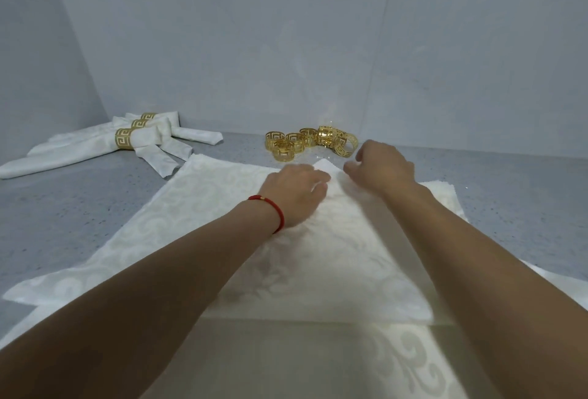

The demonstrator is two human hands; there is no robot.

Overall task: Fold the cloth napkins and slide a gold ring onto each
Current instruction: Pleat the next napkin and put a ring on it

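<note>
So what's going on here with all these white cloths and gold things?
A person is folding a white cloth napkin on a grey table, with the left hand and right hand working its far corner. Loose gold rings wait just beyond. Three finished napkins, each already wearing a ring, lie far left.

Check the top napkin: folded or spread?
Partly folded: the top napkin shows a triangular flap, its far corner under both hands, left hand, right hand.
</note>
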